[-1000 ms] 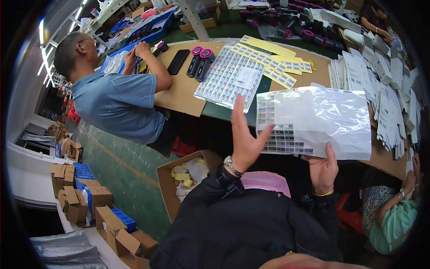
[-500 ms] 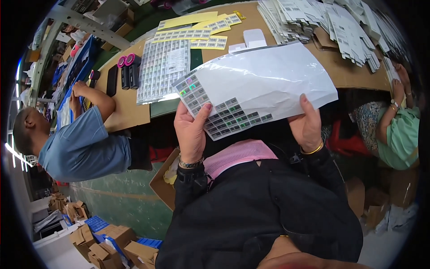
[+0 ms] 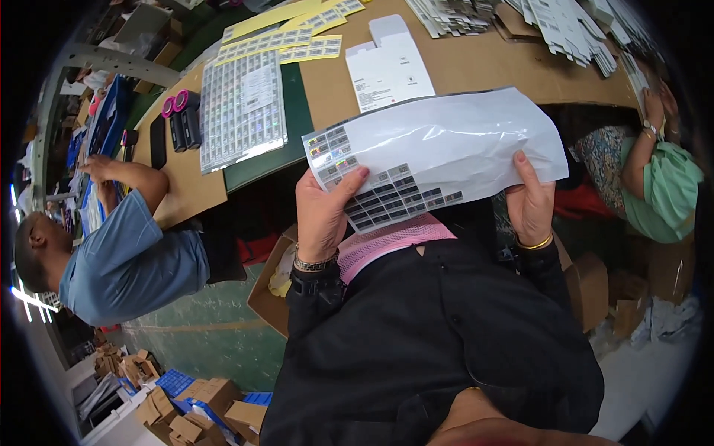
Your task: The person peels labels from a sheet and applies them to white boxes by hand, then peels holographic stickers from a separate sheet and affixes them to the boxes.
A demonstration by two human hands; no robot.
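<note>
A glossy white sheet of stickers (image 3: 461,134) is stretched between my hands, above the table's near edge. Small shiny dark labels remain at its left end and lower left part; the rest of its surface is blank. My left hand (image 3: 321,212) pinches the left end, thumb on top over the labels. At the right end my right hand (image 3: 532,204) grips the sheet, thumb on top and fingers behind it. Just beyond the sheet lies a white flattened carton (image 3: 394,70), its lower edge covered. To its left is a fuller sheet of shiny labels (image 3: 234,111) on the table.
Yellow label sheets (image 3: 253,21) lie at the far left of the table. Black cylindrical objects with pink rings (image 3: 184,128) stand near a co-worker in blue (image 3: 141,249). White flattened cartons (image 3: 569,37) are piled far right, near another person in green (image 3: 662,197). A cardboard box (image 3: 262,293) sits below.
The view has shifted, and the white carton now shows much more fully beyond the sheet. My hands keep their grip at both ends, and the sheet sits slightly lower and farther right in view.
</note>
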